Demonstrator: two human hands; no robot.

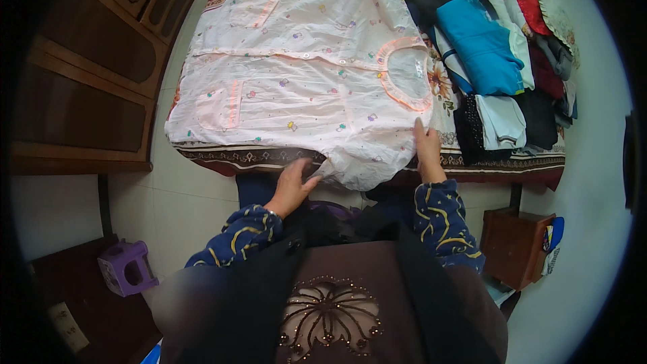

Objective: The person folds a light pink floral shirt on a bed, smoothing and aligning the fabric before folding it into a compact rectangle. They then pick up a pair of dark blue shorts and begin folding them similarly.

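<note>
Left hand [291, 185] parted, right hand [428, 154] on the shirt [303, 84]

The left hand, partly blurred, is beside the near sleeve [371, 165], thumb standing away from the fingers; whether it touches the cloth I cannot tell. The right hand rests its fingertips at the shoulder, just beside the peach neckline [387, 84]; whether it pinches the fabric I cannot tell.

The shirt lies spread flat in front of the person, pale with small coloured prints, its neckline toward the right. The near sleeve droops over the edge of the patterned cover [539, 161].

Right of the shirt, a blue garment [478, 47] lies beyond a folded white garment [501, 121]. At the left stand a wooden cabinet [101, 47] and, on the lower side, a purple stool [126, 267].
</note>
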